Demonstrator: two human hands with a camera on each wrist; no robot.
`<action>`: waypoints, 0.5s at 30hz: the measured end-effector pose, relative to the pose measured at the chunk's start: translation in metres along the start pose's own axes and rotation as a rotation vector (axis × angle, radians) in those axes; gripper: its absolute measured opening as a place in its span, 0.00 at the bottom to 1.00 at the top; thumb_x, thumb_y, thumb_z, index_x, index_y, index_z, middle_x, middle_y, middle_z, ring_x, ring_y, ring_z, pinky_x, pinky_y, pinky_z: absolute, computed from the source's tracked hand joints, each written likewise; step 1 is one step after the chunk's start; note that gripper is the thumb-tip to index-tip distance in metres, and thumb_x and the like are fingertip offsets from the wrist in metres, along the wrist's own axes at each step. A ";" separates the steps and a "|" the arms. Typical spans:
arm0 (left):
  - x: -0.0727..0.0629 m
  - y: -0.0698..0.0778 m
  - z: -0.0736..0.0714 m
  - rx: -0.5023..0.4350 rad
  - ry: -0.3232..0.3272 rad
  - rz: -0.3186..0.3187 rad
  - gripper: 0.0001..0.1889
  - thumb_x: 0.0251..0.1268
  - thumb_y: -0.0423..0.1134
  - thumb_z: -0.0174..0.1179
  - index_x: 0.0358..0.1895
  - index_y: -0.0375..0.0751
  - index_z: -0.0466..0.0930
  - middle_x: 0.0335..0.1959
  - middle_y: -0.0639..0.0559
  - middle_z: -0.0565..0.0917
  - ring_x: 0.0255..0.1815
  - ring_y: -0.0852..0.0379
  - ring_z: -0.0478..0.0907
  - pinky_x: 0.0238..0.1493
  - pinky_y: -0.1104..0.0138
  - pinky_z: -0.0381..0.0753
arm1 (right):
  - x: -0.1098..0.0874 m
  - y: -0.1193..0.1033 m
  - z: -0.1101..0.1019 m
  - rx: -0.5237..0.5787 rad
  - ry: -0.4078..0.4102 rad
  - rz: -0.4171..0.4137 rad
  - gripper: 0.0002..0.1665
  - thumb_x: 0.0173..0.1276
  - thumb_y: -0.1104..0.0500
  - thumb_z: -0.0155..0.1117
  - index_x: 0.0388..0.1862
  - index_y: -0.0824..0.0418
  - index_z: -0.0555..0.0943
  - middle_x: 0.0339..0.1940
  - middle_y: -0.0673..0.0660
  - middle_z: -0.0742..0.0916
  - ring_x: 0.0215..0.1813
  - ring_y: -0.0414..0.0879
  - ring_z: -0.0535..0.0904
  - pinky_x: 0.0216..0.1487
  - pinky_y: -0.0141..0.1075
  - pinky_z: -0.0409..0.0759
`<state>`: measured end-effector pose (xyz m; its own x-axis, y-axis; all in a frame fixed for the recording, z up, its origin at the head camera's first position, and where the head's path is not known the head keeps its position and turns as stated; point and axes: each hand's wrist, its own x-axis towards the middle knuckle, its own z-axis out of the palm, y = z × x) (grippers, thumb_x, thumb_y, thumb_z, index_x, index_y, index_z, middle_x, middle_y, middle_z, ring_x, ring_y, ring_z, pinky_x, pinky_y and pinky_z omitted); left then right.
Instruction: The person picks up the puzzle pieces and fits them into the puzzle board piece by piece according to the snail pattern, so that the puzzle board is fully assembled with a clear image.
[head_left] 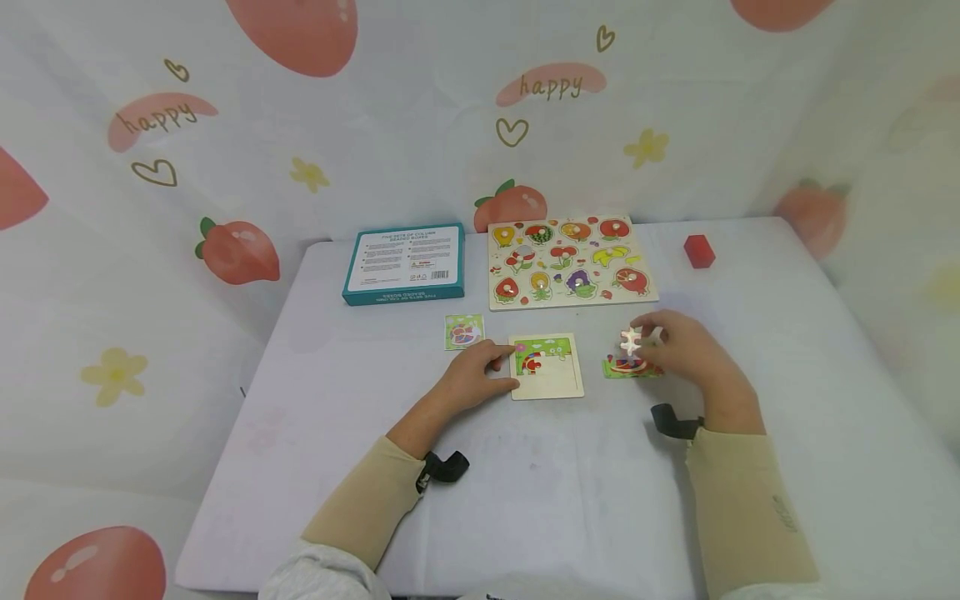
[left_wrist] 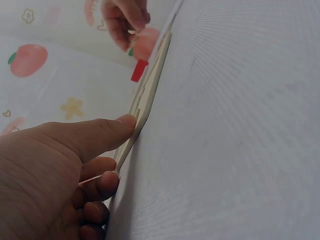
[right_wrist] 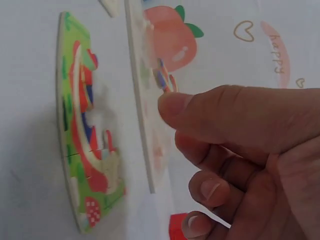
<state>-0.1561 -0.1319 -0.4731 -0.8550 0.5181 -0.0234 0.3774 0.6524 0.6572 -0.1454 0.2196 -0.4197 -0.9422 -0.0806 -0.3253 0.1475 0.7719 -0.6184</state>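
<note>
A square wooden puzzle tray point(head_left: 546, 385) lies on the table, with picture pieces filling its top and upper left. My left hand point(head_left: 472, 377) holds the tray's left edge, thumb nearer me and fingers farther up; the left wrist view shows the thumb point(left_wrist: 107, 136) against its rim. Raised above the table, my right hand point(head_left: 681, 346) pinches a puzzle piece point(head_left: 631, 341) between thumb and fingers. In the right wrist view that piece point(right_wrist: 165, 79) shows some blue and red. Beneath this hand lies a joined section of puzzle pieces point(right_wrist: 75, 125), green with a red and blue picture.
Left of the tray lies a small picture card point(head_left: 463, 331). At the back are a teal box point(head_left: 405, 262) and a fruit peg puzzle board point(head_left: 572, 262). A red block point(head_left: 699, 251) sits at the back right. Patterned cloth point(head_left: 420, 125) hangs behind the table.
</note>
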 end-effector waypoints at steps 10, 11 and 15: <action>0.002 -0.001 0.000 0.009 -0.019 -0.023 0.30 0.63 0.44 0.74 0.68 0.42 0.79 0.34 0.53 0.71 0.39 0.57 0.68 0.41 0.64 0.66 | -0.018 -0.023 -0.009 -0.028 0.079 -0.101 0.33 0.68 0.52 0.73 0.69 0.58 0.76 0.58 0.63 0.78 0.57 0.60 0.69 0.47 0.48 0.81; 0.002 0.000 0.000 0.009 -0.022 -0.027 0.30 0.63 0.44 0.74 0.68 0.42 0.79 0.34 0.53 0.71 0.39 0.57 0.68 0.40 0.65 0.66 | -0.019 -0.025 -0.010 -0.031 0.083 -0.117 0.33 0.68 0.53 0.73 0.69 0.58 0.76 0.58 0.63 0.78 0.58 0.60 0.69 0.49 0.49 0.80; 0.002 -0.001 0.000 0.016 -0.022 -0.023 0.30 0.63 0.44 0.74 0.68 0.42 0.79 0.34 0.53 0.71 0.39 0.57 0.68 0.40 0.65 0.66 | -0.022 -0.031 -0.014 -0.034 0.098 -0.185 0.29 0.69 0.55 0.71 0.68 0.58 0.77 0.58 0.63 0.79 0.58 0.61 0.69 0.53 0.53 0.77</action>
<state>-0.1581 -0.1312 -0.4735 -0.8559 0.5143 -0.0549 0.3632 0.6732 0.6441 -0.1332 0.2063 -0.3828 -0.9773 -0.1623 -0.1365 -0.0392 0.7710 -0.6357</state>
